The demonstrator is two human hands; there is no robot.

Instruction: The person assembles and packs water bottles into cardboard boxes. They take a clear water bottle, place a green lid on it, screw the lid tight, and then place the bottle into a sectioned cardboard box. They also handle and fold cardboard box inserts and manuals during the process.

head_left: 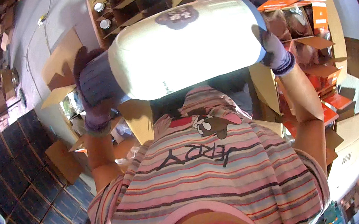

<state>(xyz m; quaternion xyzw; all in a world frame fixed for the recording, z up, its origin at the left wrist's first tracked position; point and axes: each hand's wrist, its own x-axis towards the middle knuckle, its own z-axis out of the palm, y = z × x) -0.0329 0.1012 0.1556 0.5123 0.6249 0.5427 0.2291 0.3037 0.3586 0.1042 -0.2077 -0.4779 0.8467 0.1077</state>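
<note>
A large white bottle point(187, 49) lies tilted sideways in the air in front of my chest. It has a dark oval mark on its side, a blue base at the right end and a dark blue ribbed part at the left end. My left hand point(98, 108), in a purple-grey knit glove, is closed round the ribbed left end. Gloved too, my right hand point(275, 54) grips the blue base, lower on the left side than on the right. The bottle's far side and some fingertips are hidden.
Behind the bottle, an open carton point(101, 33) holds several white-capped bottles between cardboard dividers. Orange-and-white boxes point(318, 19) with wrapped items fill the right side. Stacked dark boxes point(13, 167) stand at the lower left. A cable point(42, 20) runs along the pale surface at left.
</note>
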